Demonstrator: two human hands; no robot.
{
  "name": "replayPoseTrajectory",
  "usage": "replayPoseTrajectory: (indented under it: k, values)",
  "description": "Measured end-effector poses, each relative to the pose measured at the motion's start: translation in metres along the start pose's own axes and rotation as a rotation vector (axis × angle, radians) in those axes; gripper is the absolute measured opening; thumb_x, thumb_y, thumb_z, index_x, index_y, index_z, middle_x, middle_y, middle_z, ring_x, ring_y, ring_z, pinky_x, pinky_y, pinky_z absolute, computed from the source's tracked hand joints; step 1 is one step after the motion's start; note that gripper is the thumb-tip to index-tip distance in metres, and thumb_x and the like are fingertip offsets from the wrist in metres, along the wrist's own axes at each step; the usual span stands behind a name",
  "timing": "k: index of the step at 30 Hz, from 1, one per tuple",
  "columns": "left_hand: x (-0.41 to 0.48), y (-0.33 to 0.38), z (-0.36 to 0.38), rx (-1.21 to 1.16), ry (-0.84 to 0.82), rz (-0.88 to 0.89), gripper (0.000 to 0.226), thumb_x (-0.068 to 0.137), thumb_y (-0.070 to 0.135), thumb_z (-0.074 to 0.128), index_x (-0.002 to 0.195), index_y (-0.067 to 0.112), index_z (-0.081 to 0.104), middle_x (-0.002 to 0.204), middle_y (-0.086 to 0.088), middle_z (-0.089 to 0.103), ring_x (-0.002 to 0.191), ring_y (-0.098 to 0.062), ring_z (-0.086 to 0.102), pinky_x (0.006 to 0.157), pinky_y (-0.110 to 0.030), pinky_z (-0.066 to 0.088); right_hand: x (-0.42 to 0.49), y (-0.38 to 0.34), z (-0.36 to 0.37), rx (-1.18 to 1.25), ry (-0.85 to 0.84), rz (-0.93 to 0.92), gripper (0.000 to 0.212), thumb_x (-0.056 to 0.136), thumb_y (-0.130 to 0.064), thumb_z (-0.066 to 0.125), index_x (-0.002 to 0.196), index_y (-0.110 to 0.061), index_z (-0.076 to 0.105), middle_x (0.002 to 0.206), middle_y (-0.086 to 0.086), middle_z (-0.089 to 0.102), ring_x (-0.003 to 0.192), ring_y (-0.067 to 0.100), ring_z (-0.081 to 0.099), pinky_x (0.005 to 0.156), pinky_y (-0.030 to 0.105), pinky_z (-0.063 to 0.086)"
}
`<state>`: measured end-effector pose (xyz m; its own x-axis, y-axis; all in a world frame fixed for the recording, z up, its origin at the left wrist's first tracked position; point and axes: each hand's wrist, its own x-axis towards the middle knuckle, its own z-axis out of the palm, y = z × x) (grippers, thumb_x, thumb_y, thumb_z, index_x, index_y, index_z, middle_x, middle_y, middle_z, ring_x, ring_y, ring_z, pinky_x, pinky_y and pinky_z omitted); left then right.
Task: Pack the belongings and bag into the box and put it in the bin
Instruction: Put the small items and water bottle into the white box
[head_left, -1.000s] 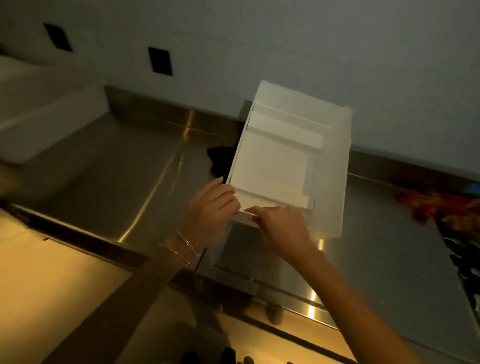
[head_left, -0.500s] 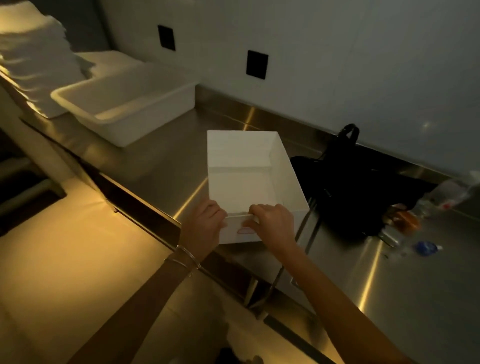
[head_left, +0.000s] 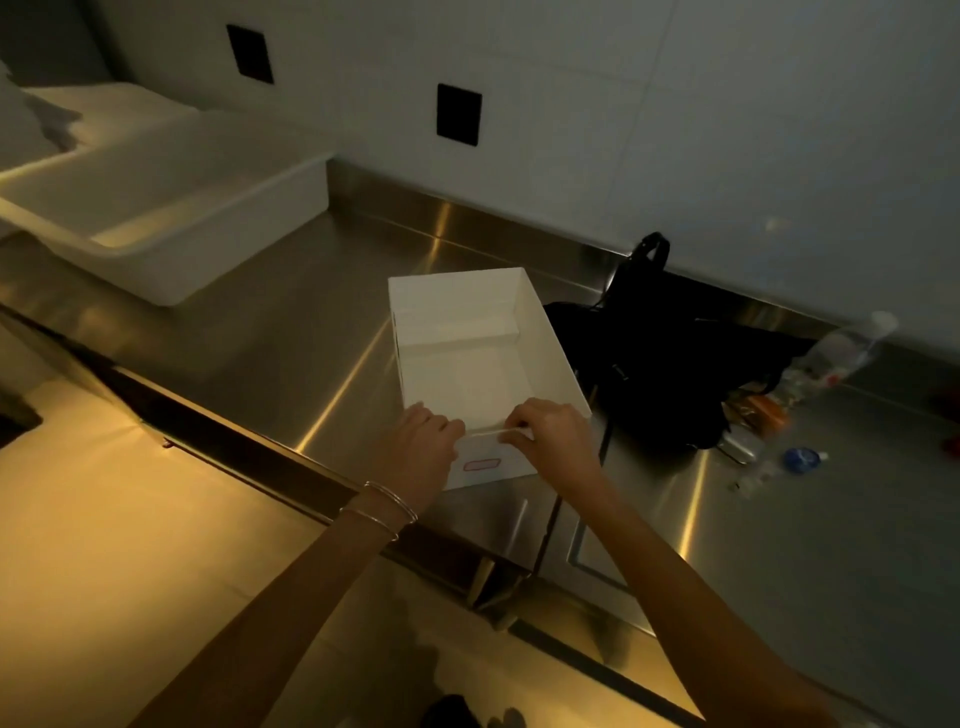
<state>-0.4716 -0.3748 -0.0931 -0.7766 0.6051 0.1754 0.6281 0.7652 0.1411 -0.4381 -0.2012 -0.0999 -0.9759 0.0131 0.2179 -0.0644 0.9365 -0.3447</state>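
Observation:
An open white cardboard box (head_left: 543, 343) sits on the steel counter with nothing visible inside it. My left hand (head_left: 418, 449) grips the near left corner of its front wall. My right hand (head_left: 553, 439) pinches the top edge of that same wall. A black bag (head_left: 670, 364) lies slumped just right of the box, its handle up against the wall. Past the bag lie a clear plastic bottle (head_left: 844, 348), an orange item (head_left: 766, 410) and a small blue item (head_left: 802, 458). A white plastic bin (head_left: 208, 244) stands at the far left of the counter.
The steel counter (head_left: 779, 545) runs from left to right with its front edge just below my wrists. A wall with two black outlet plates (head_left: 458, 114) rises behind it. The floor (head_left: 130, 545) is lit yellow at lower left.
A second ago the box was tipped up with its underside toward me; now it rests upright and open on the counter. The view has swung, bringing the bin, bag and small items into sight.

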Motion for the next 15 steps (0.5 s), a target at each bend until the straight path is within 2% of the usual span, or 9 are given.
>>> replayPoseTrajectory:
  k: [2,4,7,10,15]
  values:
    - [0.005,0.010,0.002,-0.120,-0.031,0.009,0.021,0.086,0.021,0.059,0.106,0.014,0.057,0.104,-0.006,0.064,0.095,-0.023,0.056,0.077,-0.030,0.042,-0.001,0.007,-0.004,-0.005,0.025,0.034,0.016,0.077,-0.026,0.070,0.080,-0.011,0.067,0.083,0.006,0.069,0.075,0.024,0.062,0.069,0.040,0.050]
    - [0.011,0.015,0.006,-0.181,-0.014,-0.009,0.014,0.087,0.017,0.057,0.100,0.013,0.058,0.097,-0.008,0.064,0.089,-0.024,0.057,0.071,-0.031,0.043,-0.004,0.012,-0.006,-0.012,0.028,0.052,0.018,0.077,-0.029,0.070,0.081,-0.012,0.067,0.084,0.005,0.069,0.078,0.023,0.062,0.069,0.037,0.049]
    - [0.015,0.019,0.010,-0.228,0.004,-0.020,0.006,0.084,0.017,0.058,0.090,0.016,0.060,0.088,-0.004,0.064,0.082,-0.021,0.058,0.066,-0.029,0.046,-0.007,0.018,-0.008,-0.013,0.024,0.050,0.020,0.078,-0.029,0.069,0.084,-0.011,0.067,0.087,0.007,0.068,0.081,0.024,0.061,0.072,0.036,0.045]
    - [0.016,0.026,0.012,-0.231,-0.003,-0.032,0.007,0.083,0.020,0.060,0.091,0.020,0.059,0.090,0.001,0.063,0.083,-0.018,0.057,0.067,-0.031,0.051,-0.013,0.027,-0.012,0.014,0.018,0.016,0.017,0.080,-0.025,0.067,0.089,-0.009,0.066,0.093,0.009,0.066,0.088,0.026,0.059,0.076,0.036,0.043]
    - [0.031,0.054,0.000,-0.228,0.187,0.101,0.023,0.067,0.007,0.074,0.085,0.017,0.063,0.085,-0.003,0.066,0.079,-0.023,0.059,0.056,-0.026,0.044,-0.042,0.057,-0.031,0.082,0.125,0.003,0.023,0.077,-0.016,0.071,0.097,-0.008,0.063,0.102,0.012,0.062,0.095,0.028,0.056,0.080,0.037,0.046]
